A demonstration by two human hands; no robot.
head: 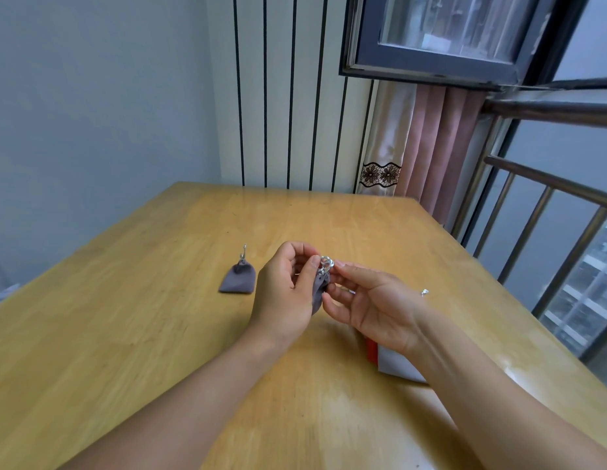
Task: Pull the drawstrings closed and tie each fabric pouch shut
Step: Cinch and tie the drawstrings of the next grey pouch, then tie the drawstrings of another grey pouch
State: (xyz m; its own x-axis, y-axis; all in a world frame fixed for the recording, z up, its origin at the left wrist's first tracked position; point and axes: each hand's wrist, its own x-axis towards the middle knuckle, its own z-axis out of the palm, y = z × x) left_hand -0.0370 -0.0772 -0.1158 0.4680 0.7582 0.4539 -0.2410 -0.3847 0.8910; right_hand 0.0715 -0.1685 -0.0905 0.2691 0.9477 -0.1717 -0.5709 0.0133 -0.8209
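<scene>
I hold a small grey fabric pouch [317, 293] above the middle of the wooden table [159, 300]. My left hand [285, 290] grips its gathered neck, thumb against the cloth. My right hand [369, 300] pinches the pouch's silver drawstring [327, 262], which forms a loop at the top between both hands' fingertips. Most of the pouch is hidden behind my left palm. A second grey pouch [237, 281] lies flat on the table to the left, its mouth gathered and its silver cord [243, 252] sticking out toward the far side.
A red and white box [390, 359] sits on the table under my right forearm. A tiny silver bit [424, 292] lies to the right of my hands. A railing [549, 184] and window border the table's right edge; a curtain [427, 147] hangs beyond the far corner.
</scene>
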